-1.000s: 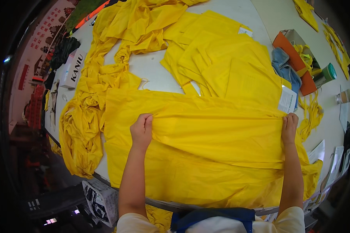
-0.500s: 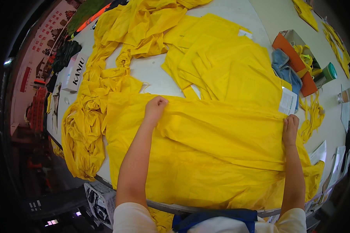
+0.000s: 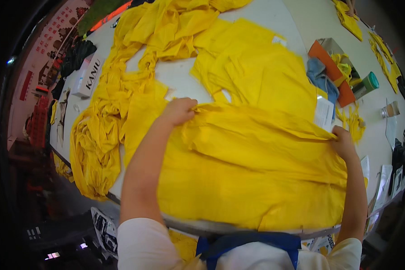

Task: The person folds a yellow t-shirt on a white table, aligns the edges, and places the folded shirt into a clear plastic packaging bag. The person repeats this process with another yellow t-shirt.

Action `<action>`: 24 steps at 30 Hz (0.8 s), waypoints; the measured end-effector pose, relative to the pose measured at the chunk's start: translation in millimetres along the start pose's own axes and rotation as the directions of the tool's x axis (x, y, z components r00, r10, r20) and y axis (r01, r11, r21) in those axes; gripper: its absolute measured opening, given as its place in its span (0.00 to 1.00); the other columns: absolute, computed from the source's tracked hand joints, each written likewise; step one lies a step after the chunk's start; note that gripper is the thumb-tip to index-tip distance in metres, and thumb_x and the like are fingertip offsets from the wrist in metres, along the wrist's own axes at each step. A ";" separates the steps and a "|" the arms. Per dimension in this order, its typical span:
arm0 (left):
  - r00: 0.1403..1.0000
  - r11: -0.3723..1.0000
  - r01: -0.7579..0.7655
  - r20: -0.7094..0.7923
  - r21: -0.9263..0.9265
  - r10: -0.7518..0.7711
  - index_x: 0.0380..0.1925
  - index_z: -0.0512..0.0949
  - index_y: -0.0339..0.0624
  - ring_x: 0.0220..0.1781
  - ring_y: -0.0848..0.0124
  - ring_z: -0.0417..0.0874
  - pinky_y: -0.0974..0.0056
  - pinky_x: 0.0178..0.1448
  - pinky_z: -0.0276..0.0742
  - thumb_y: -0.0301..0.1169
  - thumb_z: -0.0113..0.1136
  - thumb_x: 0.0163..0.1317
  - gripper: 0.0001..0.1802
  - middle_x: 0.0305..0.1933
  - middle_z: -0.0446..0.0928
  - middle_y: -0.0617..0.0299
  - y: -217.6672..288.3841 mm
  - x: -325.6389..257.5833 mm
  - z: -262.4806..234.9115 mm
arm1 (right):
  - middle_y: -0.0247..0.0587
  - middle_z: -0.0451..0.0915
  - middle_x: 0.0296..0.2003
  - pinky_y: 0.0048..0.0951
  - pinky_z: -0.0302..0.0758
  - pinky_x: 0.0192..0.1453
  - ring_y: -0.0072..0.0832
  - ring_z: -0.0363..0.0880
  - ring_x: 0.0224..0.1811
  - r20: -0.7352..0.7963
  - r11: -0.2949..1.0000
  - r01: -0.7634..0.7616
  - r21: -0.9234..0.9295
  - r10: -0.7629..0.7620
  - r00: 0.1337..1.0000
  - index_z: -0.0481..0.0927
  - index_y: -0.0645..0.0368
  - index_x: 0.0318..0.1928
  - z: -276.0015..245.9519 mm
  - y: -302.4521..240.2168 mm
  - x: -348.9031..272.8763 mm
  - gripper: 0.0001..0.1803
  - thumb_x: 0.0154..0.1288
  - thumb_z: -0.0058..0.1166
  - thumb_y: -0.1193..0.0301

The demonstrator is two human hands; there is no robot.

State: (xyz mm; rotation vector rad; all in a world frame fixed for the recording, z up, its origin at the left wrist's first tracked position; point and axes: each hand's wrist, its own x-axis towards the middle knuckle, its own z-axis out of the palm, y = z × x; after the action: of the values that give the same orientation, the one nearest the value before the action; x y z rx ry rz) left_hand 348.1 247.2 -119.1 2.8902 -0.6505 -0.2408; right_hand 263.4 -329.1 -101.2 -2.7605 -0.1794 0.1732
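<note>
Cloth (image 3: 256, 180) in bright yellow lies spread along the near edge of the table (image 3: 175, 76), close to the person's front, its far border raised between two hands set wide apart. The left hand (image 3: 179, 111) has its fingers closed on that border, pinching it left of the table's middle; the right hand (image 3: 343, 141) has its fingers closed on the same border nearer the table's right edge. How hard they press cannot be told. The wide spacing seems meant to draw the strip between them out straight, while the table bears the weight of the lower part.

Folded yellow pieces (image 3: 265, 76) lie overlapping just beyond the hands, toward the far edge, which probably leaves the near strip for the sheet in hand. A white label (image 3: 323, 112) shows at their right corner. Crumpled yellow fabric (image 3: 96, 148) runs up the left edge, perhaps pushed there to be out of the way. An orange box (image 3: 334, 72) stands toward the right edge with a blue cloth (image 3: 319, 74) against it, both apart from the hands.

The held sheet looks thin, smooth and faintly shiny. Long creases run across it from hand to hand, and a loose fold sags below the left one; nearer the table's front edge it lies flatter, with shallow wrinkles.
</note>
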 end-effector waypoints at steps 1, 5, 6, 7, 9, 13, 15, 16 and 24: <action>0.978 0.994 -0.112 -0.176 0.008 0.111 0.28 0.74 0.45 0.35 0.56 0.77 0.55 0.37 0.73 0.31 0.58 0.51 0.05 0.29 0.73 0.56 14.7 -24.3 -15.9 | 0.50 0.73 0.29 0.43 0.69 0.38 0.51 0.71 0.33 -0.045 0.997 -0.049 0.067 0.052 0.998 0.69 0.61 0.30 -15.7 -11.0 -27.7 0.13 0.41 0.56 0.82; 0.803 0.899 -0.252 -0.441 0.358 0.401 0.14 0.64 0.48 0.20 0.62 0.67 0.58 0.20 0.58 0.28 0.58 0.34 0.11 0.18 0.61 0.61 51.6 -171.7 -31.8 | 0.47 0.63 0.22 0.44 0.61 0.30 0.49 0.63 0.26 -0.266 0.896 0.291 -0.335 -0.386 0.883 0.65 0.58 0.23 -22.5 -24.7 -184.6 0.14 0.33 0.54 0.81; 0.796 0.915 -0.274 -0.465 0.296 0.389 0.14 0.63 0.48 0.20 0.62 0.67 0.60 0.21 0.58 0.27 0.57 0.34 0.11 0.18 0.60 0.63 64.1 -208.1 -18.8 | 0.43 0.62 0.22 0.42 0.61 0.30 0.44 0.64 0.25 -0.236 0.888 0.398 -0.230 -0.447 0.863 0.65 0.55 0.21 -19.1 -33.3 -208.8 0.12 0.33 0.53 0.79; 0.855 0.935 -0.248 -0.397 0.253 0.334 0.15 0.65 0.48 0.21 0.62 0.68 0.59 0.24 0.60 0.27 0.58 0.35 0.10 0.18 0.62 0.64 73.5 -238.5 -1.6 | 0.41 0.62 0.22 0.40 0.61 0.30 0.41 0.65 0.26 -0.209 0.870 0.422 -0.254 -0.475 0.855 0.65 0.54 0.20 -6.5 -38.0 -229.9 0.10 0.35 0.52 0.77; 0.955 0.976 -0.166 -0.222 0.140 0.195 0.19 0.69 0.48 0.25 0.60 0.71 0.57 0.31 0.63 0.29 0.59 0.38 0.08 0.21 0.66 0.64 84.6 -275.4 30.2 | 0.38 0.64 0.22 0.38 0.63 0.34 0.39 0.67 0.27 -0.147 0.897 0.380 -0.227 -0.417 0.897 0.66 0.53 0.19 22.4 -49.6 -253.2 0.09 0.36 0.53 0.75; 0.991 0.992 -0.021 -0.136 -0.127 0.003 0.36 0.77 0.48 0.45 0.53 0.73 0.50 0.52 0.63 0.37 0.61 0.47 0.15 0.41 0.74 0.56 118.6 -271.6 34.2 | 0.34 0.69 0.24 0.37 0.65 0.36 0.36 0.71 0.30 -0.057 0.890 0.399 -0.222 -0.421 0.906 0.71 0.51 0.23 64.2 -37.3 -270.7 0.08 0.39 0.54 0.74; 0.981 0.985 -0.048 -0.196 -0.165 0.015 0.47 0.76 0.49 0.59 0.49 0.66 0.45 0.63 0.56 0.42 0.61 0.50 0.23 0.55 0.69 0.51 151.3 -248.9 37.7 | 0.34 0.70 0.24 0.37 0.67 0.36 0.35 0.72 0.31 0.011 0.884 0.436 -0.172 -0.440 0.898 0.72 0.50 0.24 62.0 -39.1 -272.9 0.07 0.40 0.55 0.72; 0.979 0.992 -0.074 -0.198 -0.107 0.052 0.53 0.73 0.49 0.65 0.47 0.60 0.42 0.67 0.50 0.45 0.61 0.52 0.28 0.62 0.63 0.49 169.3 -236.0 44.9 | 0.34 0.71 0.24 0.38 0.69 0.38 0.35 0.73 0.32 0.081 0.881 0.444 -0.163 -0.436 0.896 0.72 0.49 0.24 65.6 -32.4 -275.9 0.08 0.41 0.57 0.70; 0.999 0.999 -0.030 -0.036 0.025 0.031 0.63 0.68 0.57 0.76 0.46 0.41 0.34 0.72 0.27 0.58 0.59 0.52 0.38 0.76 0.47 0.51 167.6 -223.8 125.3 | 0.44 0.77 0.44 0.43 0.68 0.55 0.49 0.72 0.50 -0.227 0.981 -0.117 -0.157 0.079 0.971 0.75 0.56 0.45 -5.2 89.1 -235.6 0.22 0.45 0.56 0.82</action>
State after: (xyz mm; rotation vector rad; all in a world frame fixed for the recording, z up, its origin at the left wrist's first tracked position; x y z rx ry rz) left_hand 55.8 179.4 -180.8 2.8977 -0.6957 -0.1772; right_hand 41.4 -447.9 -106.4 -2.9328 0.0017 -0.1294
